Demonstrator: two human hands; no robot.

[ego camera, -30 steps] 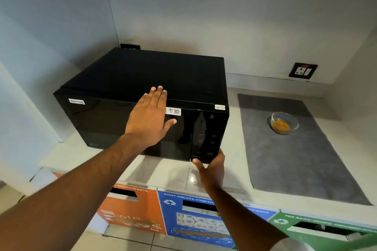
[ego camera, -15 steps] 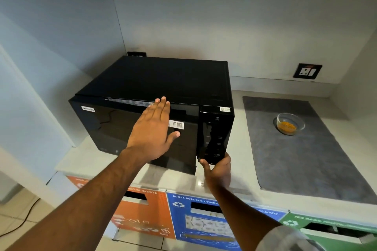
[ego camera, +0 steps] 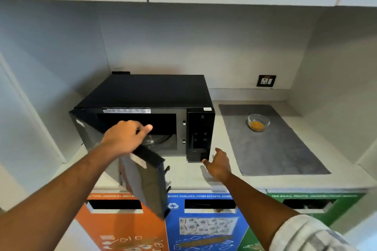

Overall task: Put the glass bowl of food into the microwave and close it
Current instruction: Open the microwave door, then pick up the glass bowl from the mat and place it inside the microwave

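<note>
Left hand (ego camera: 124, 138) is gripping the open microwave door (ego camera: 145, 181); right hand (ego camera: 219, 164) is hovering spread, empty; glass bowl (ego camera: 258, 122) is sitting on the mat (ego camera: 271, 149).

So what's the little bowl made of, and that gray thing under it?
The bowl looks like clear glass: you can see the orange food through its shiny wall. The gray mat looks like soft cloth or felt, dull with no shine, though that's a guess.

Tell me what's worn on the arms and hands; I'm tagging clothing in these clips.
Both hands, left and right, are bare, with no gloves, rings or watch visible. The left forearm is bare; the right arm shows a pale, faintly checked rolled sleeve near the elbow.
</note>
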